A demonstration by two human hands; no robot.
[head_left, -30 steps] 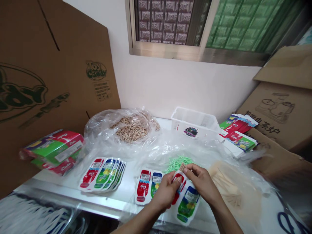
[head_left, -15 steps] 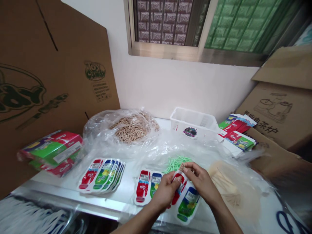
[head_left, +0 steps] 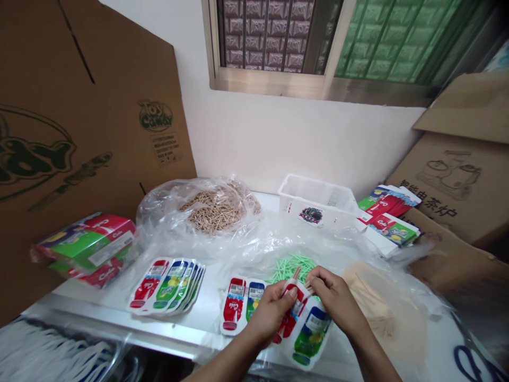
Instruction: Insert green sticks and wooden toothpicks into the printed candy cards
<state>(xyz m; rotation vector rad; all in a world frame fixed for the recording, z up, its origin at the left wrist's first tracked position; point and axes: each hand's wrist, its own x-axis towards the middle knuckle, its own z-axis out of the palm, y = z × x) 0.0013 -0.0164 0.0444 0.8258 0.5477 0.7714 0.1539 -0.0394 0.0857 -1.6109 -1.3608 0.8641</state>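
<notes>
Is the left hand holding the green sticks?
No, the left hand grips a bottle-printed pack, while the green sticks lie beyond it.

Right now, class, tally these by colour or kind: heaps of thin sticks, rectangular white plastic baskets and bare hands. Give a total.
Heap of thin brown sticks: 1
Heap of thin green sticks: 1
Heap of thin pale sticks: 1
Rectangular white plastic basket: 1
Bare left hand and bare right hand: 2
Total: 6
</notes>
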